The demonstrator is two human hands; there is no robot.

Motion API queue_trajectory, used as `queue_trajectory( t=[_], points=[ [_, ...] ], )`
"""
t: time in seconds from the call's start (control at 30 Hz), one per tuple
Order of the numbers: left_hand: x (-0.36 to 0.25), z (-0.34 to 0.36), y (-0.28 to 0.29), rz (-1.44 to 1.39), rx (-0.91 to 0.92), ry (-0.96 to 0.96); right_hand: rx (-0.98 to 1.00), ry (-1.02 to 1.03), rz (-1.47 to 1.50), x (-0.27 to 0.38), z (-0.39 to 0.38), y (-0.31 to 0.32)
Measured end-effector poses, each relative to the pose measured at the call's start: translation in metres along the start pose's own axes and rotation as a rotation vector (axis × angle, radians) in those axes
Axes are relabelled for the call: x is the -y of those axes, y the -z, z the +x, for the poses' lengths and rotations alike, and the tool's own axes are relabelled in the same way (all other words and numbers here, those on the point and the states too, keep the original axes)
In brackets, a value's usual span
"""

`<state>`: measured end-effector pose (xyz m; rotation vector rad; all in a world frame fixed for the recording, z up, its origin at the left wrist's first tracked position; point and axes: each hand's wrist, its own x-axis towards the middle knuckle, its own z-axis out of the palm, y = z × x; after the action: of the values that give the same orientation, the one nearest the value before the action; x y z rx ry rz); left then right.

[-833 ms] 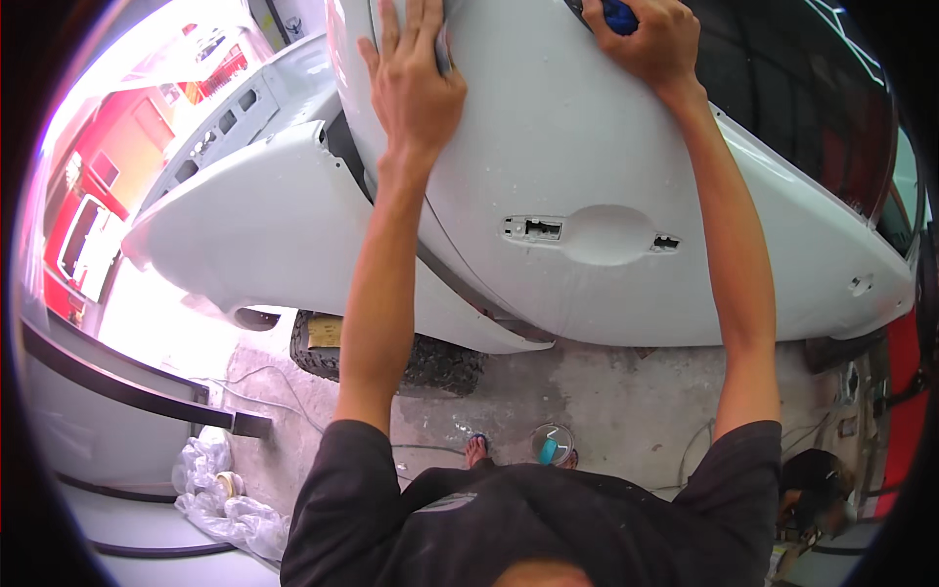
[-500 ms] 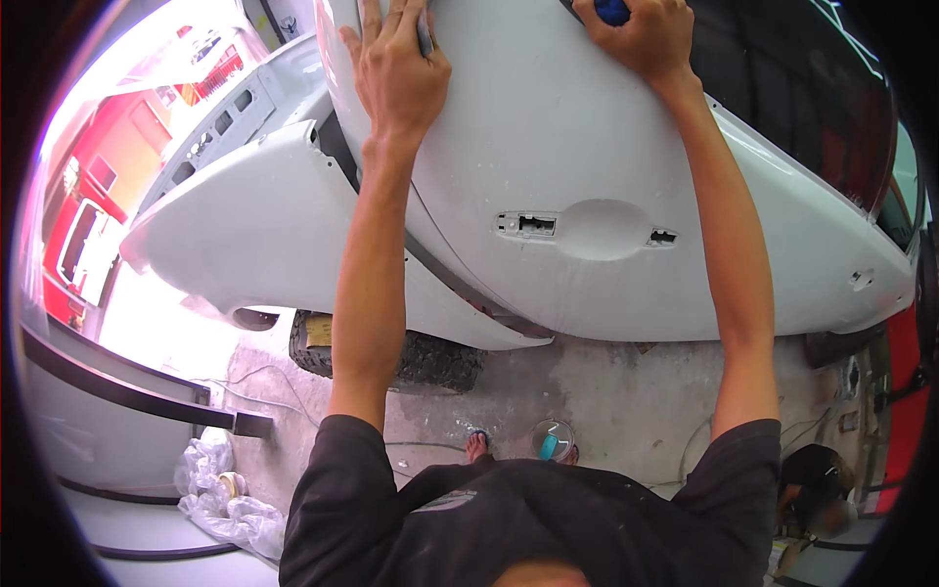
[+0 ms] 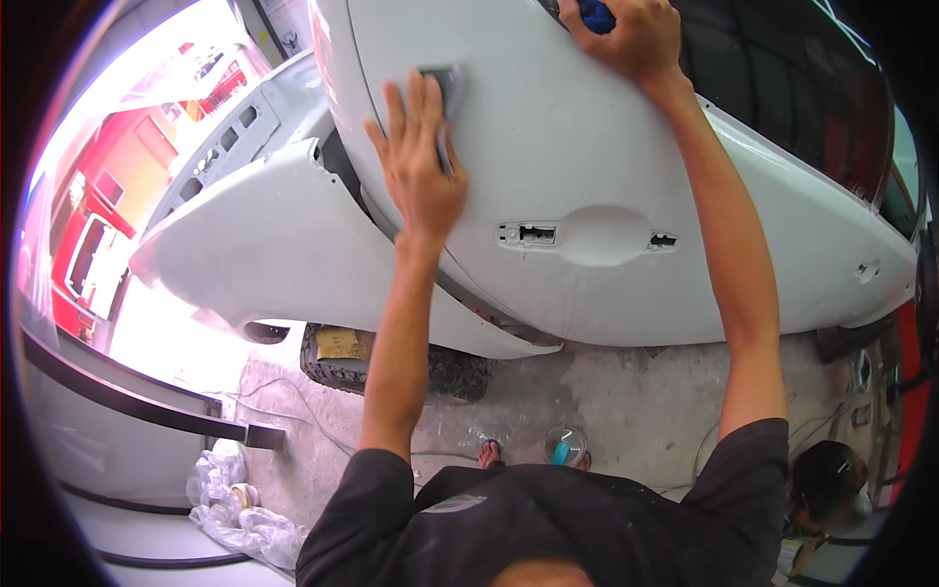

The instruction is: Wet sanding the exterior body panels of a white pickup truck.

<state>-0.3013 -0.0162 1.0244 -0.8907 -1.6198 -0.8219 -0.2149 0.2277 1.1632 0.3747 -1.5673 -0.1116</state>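
Observation:
My left hand (image 3: 423, 176) lies over the white car door (image 3: 528, 117), fingers stretched and partly spread. Beneath them, against the panel, is a dark grey sheet (image 3: 450, 86) that looks like sandpaper, slightly blurred. At the lower edge of the dark window (image 3: 782, 98), my right hand (image 3: 638, 37) grips a bunched blue cloth (image 3: 596, 15), partly covered by the thumb and palm. Between my forearms, the door has a handle recess (image 3: 599, 237) with open slots at both ends.
A white fender (image 3: 245, 225) adjoins the door on the left, above a tyre (image 3: 430, 374). By my feet stands a clear bucket (image 3: 572, 438) with something turquoise inside. Crumpled plastic (image 3: 235, 523) lies lower left. Another person (image 3: 827, 479) is low at right.
My left hand has slid with the grey sheet nearer to me and rightward across the door. My right hand stays near the window edge. The whole view has shifted slightly.

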Motion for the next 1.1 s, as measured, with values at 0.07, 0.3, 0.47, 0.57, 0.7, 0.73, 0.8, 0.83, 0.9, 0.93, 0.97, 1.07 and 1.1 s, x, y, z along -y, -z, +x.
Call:
queue_trajectory(
  t=[0.07,0.3,0.47,0.57,0.7,0.73,0.8,0.83,0.9,0.93,0.97,1.07,1.1],
  points=[
    [-0.001,-0.018,0.002,0.041,0.045,0.000,0.018,-0.007,-0.010,0.000,-0.002,0.002],
    [0.026,0.072,0.001,-0.052,-0.074,-0.018,0.014,0.006,-0.022,0.000,0.003,0.005],
    [0.010,-0.029,0.003,-0.055,-0.022,0.066,0.025,-0.019,-0.014,-0.003,0.000,0.001],
    [0.042,0.056,0.018,-0.045,-0.025,0.039,-0.007,-0.009,0.012,0.006,0.004,-0.005],
    [0.040,0.060,0.011,-0.137,-0.075,0.047,-0.010,-0.007,0.002,0.003,0.001,-0.002],
    [0.034,0.034,0.008,-0.135,-0.078,0.047,0.002,-0.014,-0.012,0.000,0.000,-0.003],
    [0.016,-0.026,0.011,-0.112,-0.057,0.119,0.006,-0.010,-0.008,0.001,0.000,-0.003],
    [0.021,-0.026,0.009,-0.115,-0.058,0.118,0.012,-0.009,-0.001,0.002,0.000,-0.003],
    [0.028,-0.020,0.009,-0.112,-0.075,0.075,-0.001,-0.005,-0.011,0.001,0.002,-0.001],
    [0.033,0.005,0.012,-0.100,-0.078,0.077,-0.024,0.000,-0.012,0.001,0.003,-0.003],
    [0.039,0.044,0.013,-0.126,-0.073,0.065,-0.024,0.002,-0.011,0.001,0.004,-0.003],
    [0.042,0.057,0.015,-0.135,-0.075,0.051,-0.015,-0.009,0.003,0.003,0.003,-0.005],
    [0.040,0.051,0.010,-0.130,-0.089,0.046,0.002,-0.024,0.005,0.002,0.000,-0.006]
  ],
)
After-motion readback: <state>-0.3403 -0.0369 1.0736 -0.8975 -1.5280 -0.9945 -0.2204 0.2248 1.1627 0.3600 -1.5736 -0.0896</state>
